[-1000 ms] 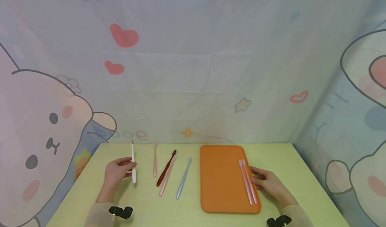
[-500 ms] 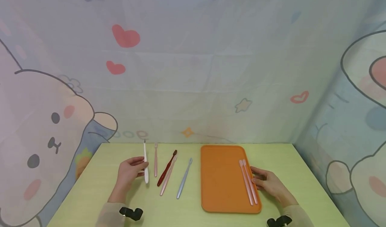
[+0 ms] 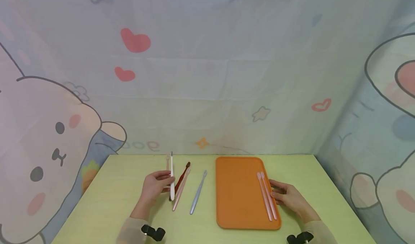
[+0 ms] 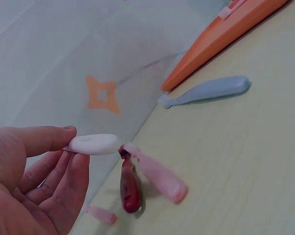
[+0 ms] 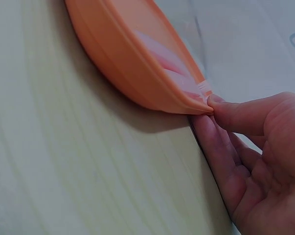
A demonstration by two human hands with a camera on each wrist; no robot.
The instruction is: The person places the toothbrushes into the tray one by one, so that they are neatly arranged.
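Note:
My left hand pinches a white toothbrush between thumb and fingers, bristle end pointing away, held above the table. Below and beside it lie a dark red toothbrush and a pink toothbrush, close together. Another pink toothbrush is partly hidden behind the left hand. To the right, a blue toothbrush lies apart. An orange tray bears two pink toothbrushes along its right side. At that side, my right hand grips the tray's rim, thumb on top and fingers beneath.
The pale yellow-green table ends at the back against a printed cloth. Similar cloth hangs on the right. Black wrist cameras sit on both sleeves.
My left hand has carried the white toothbrush rightward, from left of the loose toothbrushes to over them. The right hand and tray have stayed put.

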